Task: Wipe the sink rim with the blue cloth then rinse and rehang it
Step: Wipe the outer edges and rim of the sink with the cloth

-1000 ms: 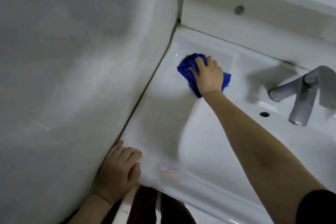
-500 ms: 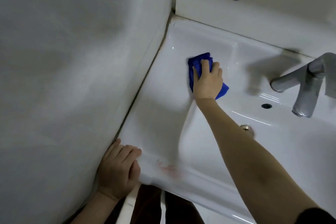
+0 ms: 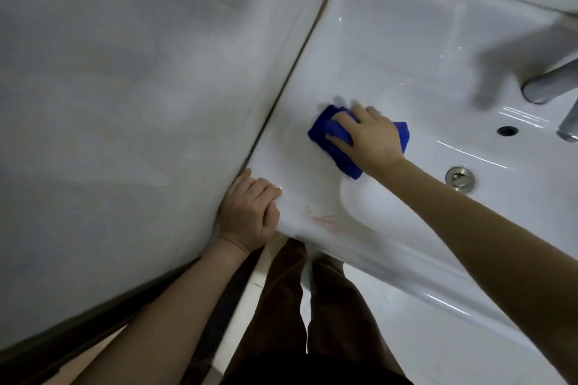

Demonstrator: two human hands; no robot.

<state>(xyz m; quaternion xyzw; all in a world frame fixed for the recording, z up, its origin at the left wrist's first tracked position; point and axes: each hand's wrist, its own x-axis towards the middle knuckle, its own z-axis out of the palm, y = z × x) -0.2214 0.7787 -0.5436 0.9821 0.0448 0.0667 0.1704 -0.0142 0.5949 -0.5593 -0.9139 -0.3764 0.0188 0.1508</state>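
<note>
The blue cloth [image 3: 331, 134] lies bunched on the left rim of the white sink [image 3: 391, 34], close to the wall. My right hand [image 3: 370, 134] presses flat on top of it with fingers spread, so much of the cloth is covered. At the sink's front left corner rests my left hand [image 3: 250, 217], fingers curled loosely against the rim edge and holding nothing. A faint pink smear [image 3: 325, 220] marks the rim between that hand and the basin.
A grey wall [image 3: 140, 103] runs tight along the sink's left side. The metal faucet [image 3: 550, 84] juts in at the right, above the overflow hole [image 3: 507, 131] and drain plug [image 3: 459, 177]. My brown trousers [image 3: 300, 306] show below the front edge.
My right hand has dragged the blue cloth along the left rim from the back corner toward the front. The left hand stays on the front corner; the view has tilted down.
</note>
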